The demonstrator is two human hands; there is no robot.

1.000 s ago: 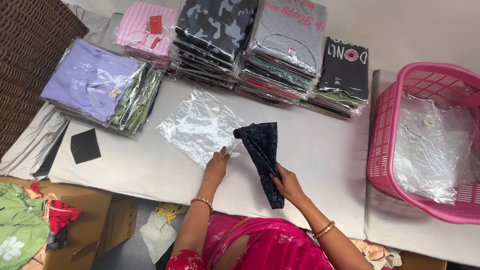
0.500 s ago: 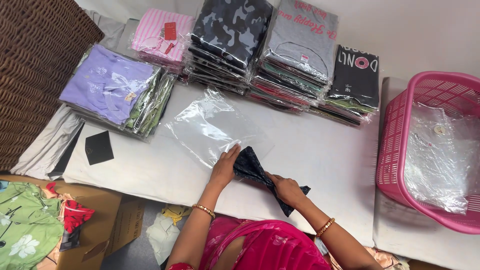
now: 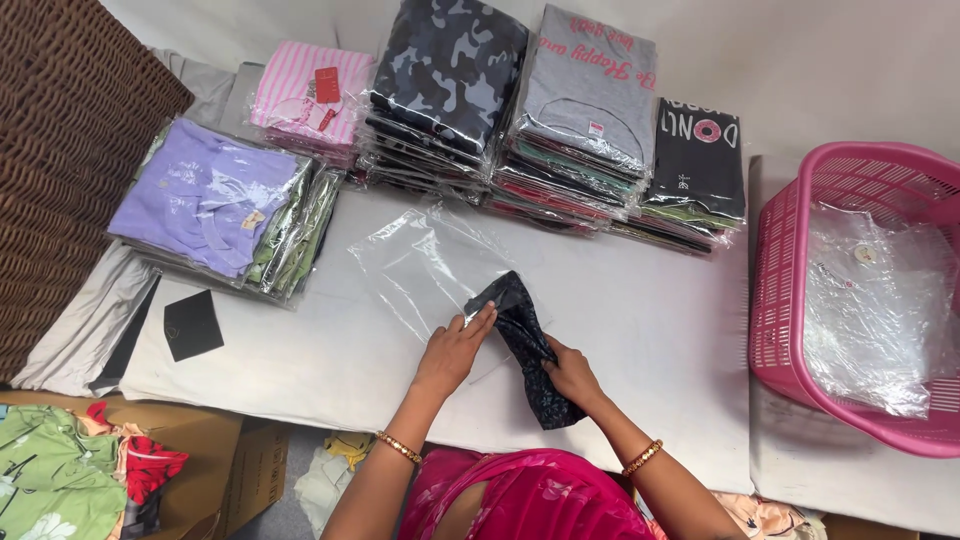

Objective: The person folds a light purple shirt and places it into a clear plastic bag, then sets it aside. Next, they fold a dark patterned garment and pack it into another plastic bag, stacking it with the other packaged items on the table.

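Near the table's front edge, the left hand [image 3: 455, 350] pins the dark patterned folded garment [image 3: 525, 345] at the mouth of the clear plastic bag [image 3: 420, 265]; the right hand [image 3: 572, 375] grips its near end, its long axis running toward the bag.

Five stacks of bagged folded clothes [image 3: 560, 110] stand on the white table [image 3: 650, 330], with one clear flat plastic bag [image 3: 425, 265], one dark patterned folded garment [image 3: 525, 345], one pink plastic basket [image 3: 800, 250] and one small black square piece [image 3: 192, 325].
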